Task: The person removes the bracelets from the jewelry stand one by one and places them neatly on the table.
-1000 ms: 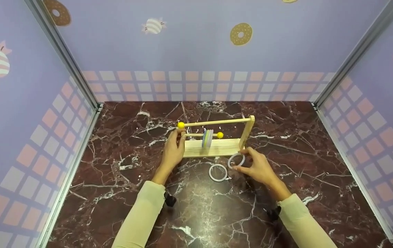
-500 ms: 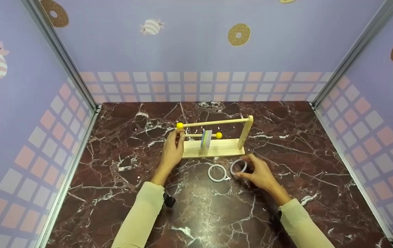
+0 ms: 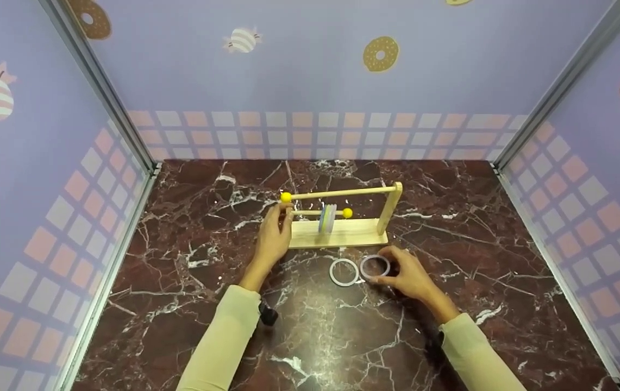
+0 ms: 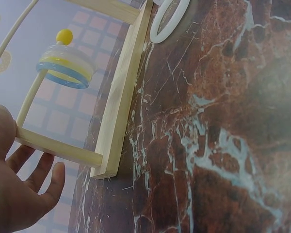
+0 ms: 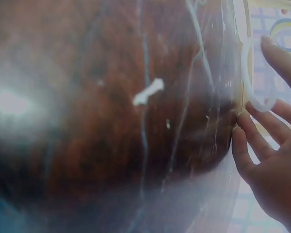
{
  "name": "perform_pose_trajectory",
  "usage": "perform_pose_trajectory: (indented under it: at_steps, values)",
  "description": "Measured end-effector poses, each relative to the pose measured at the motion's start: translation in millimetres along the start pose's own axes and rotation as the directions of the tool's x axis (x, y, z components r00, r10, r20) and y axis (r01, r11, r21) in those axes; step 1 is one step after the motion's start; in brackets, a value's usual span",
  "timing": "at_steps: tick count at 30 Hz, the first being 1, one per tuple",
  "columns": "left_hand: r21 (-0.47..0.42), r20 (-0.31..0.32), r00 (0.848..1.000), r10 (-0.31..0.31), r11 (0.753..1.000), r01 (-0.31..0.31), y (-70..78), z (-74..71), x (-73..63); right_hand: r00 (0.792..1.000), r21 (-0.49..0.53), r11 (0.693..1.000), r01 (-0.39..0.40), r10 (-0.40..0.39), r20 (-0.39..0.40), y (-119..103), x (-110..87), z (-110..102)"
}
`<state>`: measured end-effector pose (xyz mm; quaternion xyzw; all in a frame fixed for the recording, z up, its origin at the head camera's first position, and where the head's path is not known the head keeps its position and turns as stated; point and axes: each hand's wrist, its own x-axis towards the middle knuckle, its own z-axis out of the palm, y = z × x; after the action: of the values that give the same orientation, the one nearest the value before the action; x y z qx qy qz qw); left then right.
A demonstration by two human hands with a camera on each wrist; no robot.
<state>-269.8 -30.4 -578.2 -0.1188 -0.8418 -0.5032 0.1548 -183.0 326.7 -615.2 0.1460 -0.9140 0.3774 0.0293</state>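
A wooden stand (image 3: 337, 240) with yellow-tipped rods lies before me. My left hand (image 3: 274, 236) grips its left upright (image 4: 63, 149), the thumb on one side and fingers behind. Several rings in blue, yellow and pale tones (image 3: 327, 219) hang together on the lower rod. In front of the stand's right end, my right hand (image 3: 410, 276) pinches a pale translucent ring (image 3: 363, 272) between thumb and fingers, tilted low over the table; in the right wrist view this ring (image 5: 247, 80) partly hides behind the fingers. Left of it, a white ring (image 3: 344, 285) lies flat.
The table (image 3: 190, 326) has a dark red marbled top. Purple patterned walls (image 3: 310, 81) enclose it at the back and both sides, with metal posts (image 3: 554, 87) at the rear corners. The upper rod (image 3: 342, 193) ends in a yellow ball.
My right hand has drawn the ring slightly toward me, away from the stand's right end, and tipped it flatter. The left hand has stayed on the upright.
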Motion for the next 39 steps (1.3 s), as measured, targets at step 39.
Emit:
perform_pose_trajectory:
  at_steps: [39]
  values:
    - [-0.012, -0.028, 0.999, 0.037, 0.999, -0.037, -2.6, 2.2, -1.3, 0.999, -0.19, 0.982, 0.022, -0.015, 0.04, -4.9, 0.2, 9.7]
